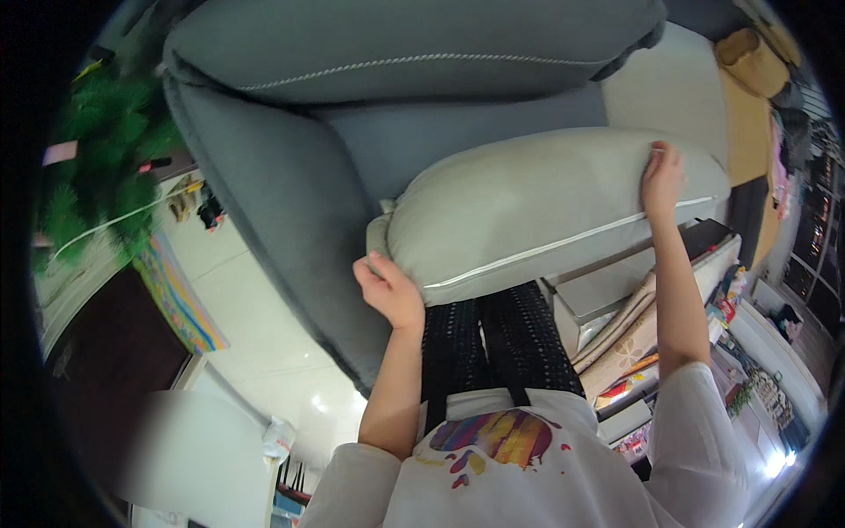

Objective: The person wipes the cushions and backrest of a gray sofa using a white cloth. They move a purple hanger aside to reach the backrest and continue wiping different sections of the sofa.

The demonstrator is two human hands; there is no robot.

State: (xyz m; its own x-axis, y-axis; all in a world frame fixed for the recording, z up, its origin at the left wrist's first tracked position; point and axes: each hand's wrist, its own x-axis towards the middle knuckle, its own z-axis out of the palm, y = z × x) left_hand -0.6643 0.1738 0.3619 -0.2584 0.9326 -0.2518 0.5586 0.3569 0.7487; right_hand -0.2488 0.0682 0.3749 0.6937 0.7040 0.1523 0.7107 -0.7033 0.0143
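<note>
A large light grey sofa cushion (528, 204) with a pale zip along its near side lies tilted in front of me. My left hand (393, 290) grips its left end near the lower corner, fingers curled at a fabric edge. My right hand (662, 178) rests on the right part of its top, above the zip; whether the fingers pinch the fabric cannot be told. Behind the cushion stands a dark grey sofa with a blue-grey seat (462, 122), a padded armrest (284, 198) and a back cushion (409, 59) trimmed with twisted white cord.
Green artificial branches (99, 125) and a striped mat (181, 297) lie left of the sofa. A low grey table (607, 284) with patterned folded fabric (627, 350) stands close on the right. A tan woven basket (751, 63) is at the upper right.
</note>
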